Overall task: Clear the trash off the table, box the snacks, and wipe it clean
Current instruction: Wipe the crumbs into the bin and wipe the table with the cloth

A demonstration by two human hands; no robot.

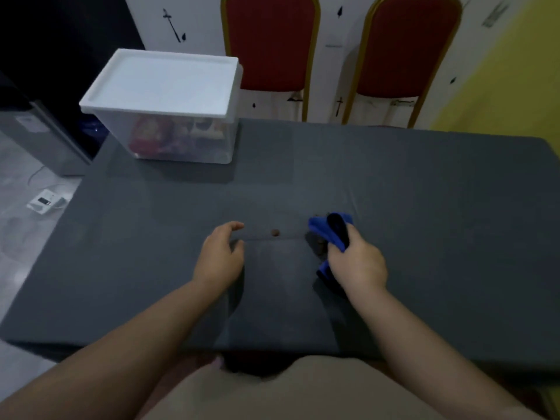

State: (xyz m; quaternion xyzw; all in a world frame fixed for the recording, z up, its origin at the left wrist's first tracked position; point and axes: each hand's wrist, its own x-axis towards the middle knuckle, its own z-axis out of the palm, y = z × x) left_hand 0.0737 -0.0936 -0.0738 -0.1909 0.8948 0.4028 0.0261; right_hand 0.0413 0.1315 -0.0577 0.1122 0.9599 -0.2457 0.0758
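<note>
My right hand (359,262) grips a bunched blue cloth (331,230) just above the grey table cover (424,207), near the middle of the table. A small brown crumb (275,232) lies on the cover between my hands, and a few darker bits (318,247) lie under the cloth. My left hand (219,257) rests on the cover to the left of the crumb, fingers curled and apart, holding nothing. A clear plastic box (181,140) with its white lid (160,83) closed stands at the table's far left corner; colourful snack packs show through its wall.
Two red chairs (271,43) (407,47) with gold frames stand behind the table's far edge. A small white device (45,201) with a cable lies on the floor to the left. A dark cabinet (45,86) stands at far left.
</note>
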